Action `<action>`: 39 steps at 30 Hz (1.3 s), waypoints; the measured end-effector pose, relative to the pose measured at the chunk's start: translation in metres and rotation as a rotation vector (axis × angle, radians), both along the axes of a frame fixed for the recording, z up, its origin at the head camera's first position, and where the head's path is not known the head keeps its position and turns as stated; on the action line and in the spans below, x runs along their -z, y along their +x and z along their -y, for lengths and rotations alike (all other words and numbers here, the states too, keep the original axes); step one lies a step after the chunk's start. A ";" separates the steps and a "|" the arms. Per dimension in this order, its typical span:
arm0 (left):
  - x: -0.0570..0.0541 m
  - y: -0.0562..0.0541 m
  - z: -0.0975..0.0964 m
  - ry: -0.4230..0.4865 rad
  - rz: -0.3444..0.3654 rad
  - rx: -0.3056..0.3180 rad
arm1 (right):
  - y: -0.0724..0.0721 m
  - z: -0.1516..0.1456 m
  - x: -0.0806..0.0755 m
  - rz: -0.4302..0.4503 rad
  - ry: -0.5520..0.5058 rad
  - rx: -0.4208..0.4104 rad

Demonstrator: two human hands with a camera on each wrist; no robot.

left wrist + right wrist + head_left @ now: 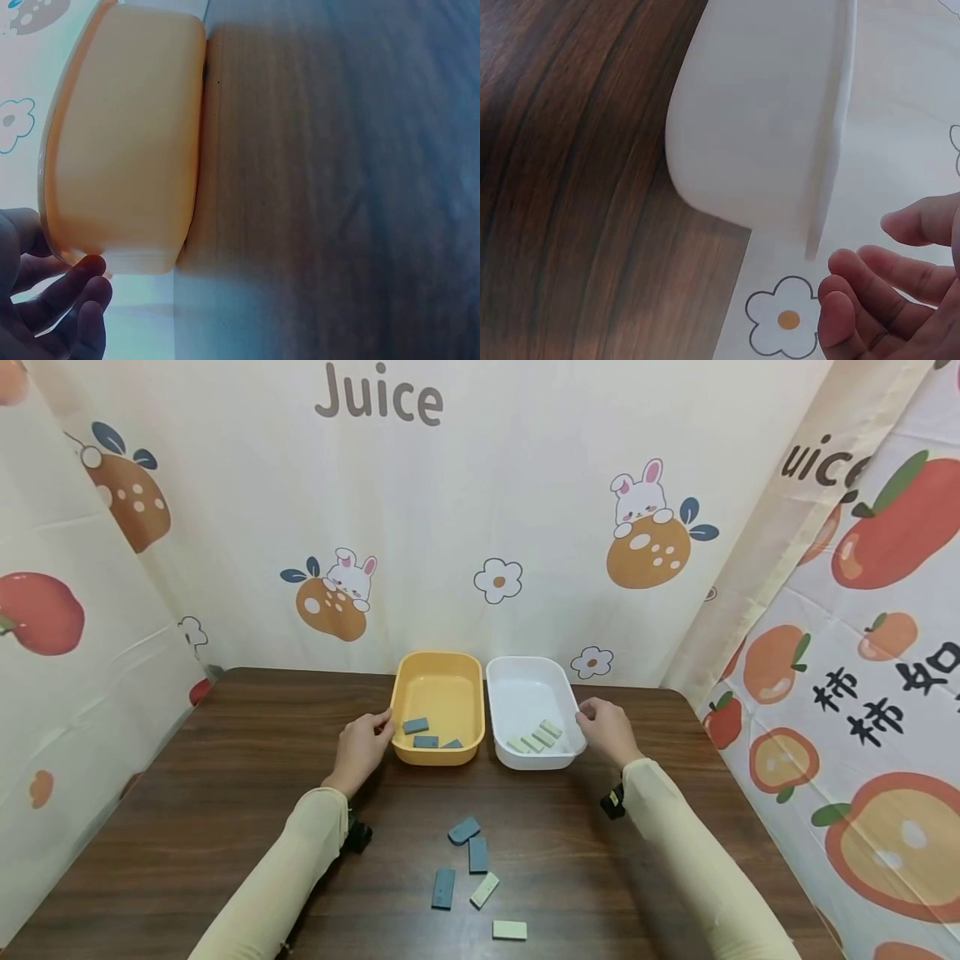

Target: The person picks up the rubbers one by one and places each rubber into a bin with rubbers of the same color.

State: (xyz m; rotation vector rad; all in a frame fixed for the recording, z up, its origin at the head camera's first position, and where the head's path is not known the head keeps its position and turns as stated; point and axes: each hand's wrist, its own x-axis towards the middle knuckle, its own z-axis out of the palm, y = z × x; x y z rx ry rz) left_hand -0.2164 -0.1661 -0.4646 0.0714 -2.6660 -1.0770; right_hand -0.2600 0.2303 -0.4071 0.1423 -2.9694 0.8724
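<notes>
Side by side at the back of the table stand a yellow plastic tray (438,693) and a white plastic tray (528,689). My left hand (362,748) pinches the yellow tray's left rim; in the left wrist view, thumb and fingers of that hand (56,300) meet at its corner. Beside the white tray's right rim is my right hand (606,729). The right wrist view shows that hand (896,292) with thumb and relaxed fingers apart, around nothing. Blue-grey flat blocks (416,725) lie in the yellow tray, several pale green ones (543,737) in the white.
On the table (225,810), nearer me, lie three loose blue-grey blocks (443,888) and two pale green blocks (510,930). A printed curtain (480,510) hangs right behind the trays, with more cloth at both sides.
</notes>
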 end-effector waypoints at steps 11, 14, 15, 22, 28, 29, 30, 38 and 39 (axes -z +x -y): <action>-0.001 0.000 0.000 -0.002 -0.005 0.005 | 0.005 -0.012 0.009 0.049 -0.006 0.031; -0.001 0.000 0.000 -0.001 -0.005 0.004 | 0.005 -0.014 0.013 0.067 0.008 0.025; -0.001 0.000 0.000 -0.002 -0.004 0.005 | 0.005 -0.015 0.015 0.075 0.015 0.024; -0.001 0.000 -0.001 -0.008 0.009 0.006 | 0.010 -0.018 0.027 0.099 0.031 0.022; -0.001 -0.001 -0.002 -0.008 0.014 0.008 | 0.011 -0.016 0.033 0.080 -0.007 0.028; -0.002 0.000 -0.002 -0.008 0.014 0.009 | 0.011 -0.015 0.034 0.081 -0.016 0.030; -0.002 0.000 -0.002 -0.009 0.013 0.011 | 0.011 -0.015 0.035 0.083 -0.023 0.033; -0.009 0.002 -0.003 -0.025 0.015 0.004 | 0.012 -0.012 0.040 0.079 -0.045 0.061; -0.010 0.002 -0.003 -0.024 0.013 0.001 | 0.012 -0.012 0.040 0.081 -0.047 0.061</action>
